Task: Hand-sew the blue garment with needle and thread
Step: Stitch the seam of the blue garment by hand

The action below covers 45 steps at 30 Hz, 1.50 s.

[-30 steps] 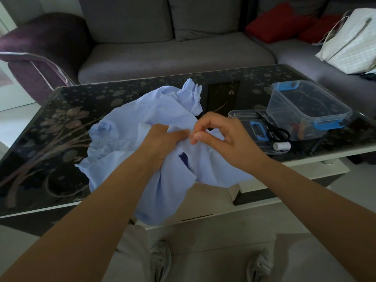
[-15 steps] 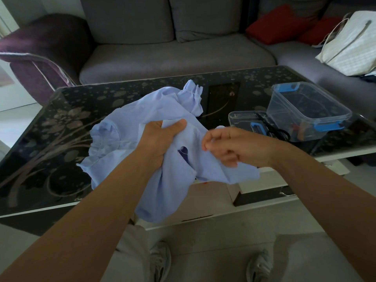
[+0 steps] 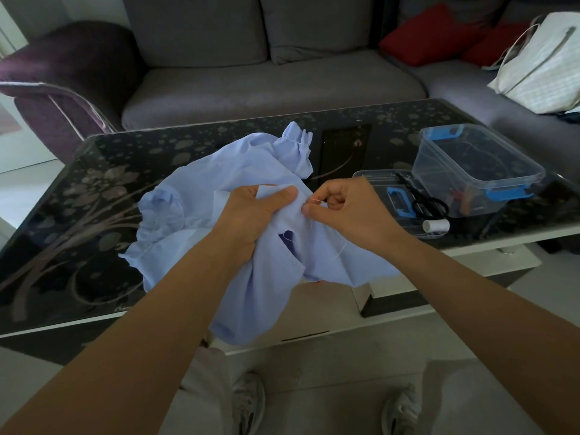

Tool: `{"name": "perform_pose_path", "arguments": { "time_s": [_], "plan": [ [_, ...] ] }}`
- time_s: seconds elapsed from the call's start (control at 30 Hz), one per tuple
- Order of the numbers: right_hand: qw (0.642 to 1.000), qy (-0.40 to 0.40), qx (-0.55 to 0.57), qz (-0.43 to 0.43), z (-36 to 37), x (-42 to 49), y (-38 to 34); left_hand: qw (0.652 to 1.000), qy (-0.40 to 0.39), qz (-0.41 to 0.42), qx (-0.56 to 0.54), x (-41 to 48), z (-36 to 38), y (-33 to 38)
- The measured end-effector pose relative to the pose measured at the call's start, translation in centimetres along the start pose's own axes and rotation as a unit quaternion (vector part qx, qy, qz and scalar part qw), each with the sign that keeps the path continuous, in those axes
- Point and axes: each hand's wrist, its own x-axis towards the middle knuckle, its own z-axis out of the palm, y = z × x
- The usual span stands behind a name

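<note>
— Where is the blue garment [image 3: 219,183]?

— In the centre of the frame. It is bunched up, with part lying on the dark flowered table [image 3: 94,199] and part hanging over the near edge.

— And the hands?

— The left hand [image 3: 251,215] grips a fold of the cloth, with the thumb pressed across the top. The right hand [image 3: 348,211] is just to the right of it, fingers curled. Thumb and forefinger pinch a fine pale sliver at the fold, which looks like the needle [image 3: 316,200].

— Is there any thread?

— A thin white thread [image 3: 340,249] loops down over the cloth below the right wrist.

— What else is on the table?

— At centre right there is a clear box [image 3: 455,186] with blue clips. Black scissors [image 3: 430,205] and a white spool [image 3: 436,226] lie just in front of it.
</note>
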Motion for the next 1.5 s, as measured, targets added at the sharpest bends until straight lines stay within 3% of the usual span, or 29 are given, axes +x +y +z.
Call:
{"name": "perform_pose_path", "arguments": {
  "time_s": [0.07, 0.13, 0.2, 0.27, 0.3, 0.37, 0.47, 0.53, 0.63, 0.77, 0.93, 1.17, 1.5],
  "plan": [
    [0.994, -0.103, 0.035, -0.005, -0.8, -0.4, -0.9, 1.0, 0.006, -0.011, -0.022, 0.2, -0.2, -0.2],
    [0.959, -0.283, 0.027, 0.016, -1.9, -0.8, -1.9, 0.999, 0.017, -0.015, -0.025, 0.4, -0.3, -0.4],
    [0.878, -0.475, -0.019, 0.06, -2.8, -1.1, -2.6, 0.999, 0.027, -0.014, -0.013, 0.6, -0.4, -0.5],
    [0.813, -0.571, -0.065, 0.097, -3.4, -1.3, -2.9, 0.999, 0.03, -0.022, -0.016, 0.7, -0.4, -0.5],
    [0.809, -0.571, -0.085, 0.108, -3.6, -1.2, -2.8, 0.999, 0.027, -0.024, -0.022, 0.6, -0.4, -0.5],
    [0.853, -0.495, -0.119, 0.112, -4.2, -0.9, -2.6, 0.999, 0.018, -0.019, -0.028, 0.5, -0.5, -0.6],
    [0.954, -0.272, -0.074, 0.099, -4.5, -0.2, -1.8, 1.0, 0.014, -0.006, -0.023, 0.2, -0.4, -0.6],
    [0.988, -0.132, -0.003, 0.079, -3.8, -0.1, -1.4, 0.999, 0.014, 0.003, -0.028, 0.3, -0.2, -0.5],
    [0.999, -0.025, 0.007, 0.038, -2.2, 0.0, -1.2, 1.0, 0.014, 0.006, -0.026, 0.2, 0.1, -0.2],
    [0.998, 0.029, -0.036, 0.037, -0.5, 0.3, -0.5, 0.999, 0.005, -0.005, -0.032, 0.0, 0.4, -0.1],
    [0.998, 0.026, -0.055, 0.015, 0.0, 0.3, -0.4, 1.0, -0.011, -0.001, -0.024, -0.3, 0.5, 0.0],
    [0.987, -0.158, 0.009, -0.028, -1.8, -0.6, -2.0, 1.0, 0.0, -0.006, -0.03, 0.0, 0.3, 0.0],
    [0.945, -0.323, 0.043, 0.005, -1.9, -1.5, -2.3, 1.0, 0.011, -0.004, -0.016, 0.4, -0.2, -0.2]
  ]
}}
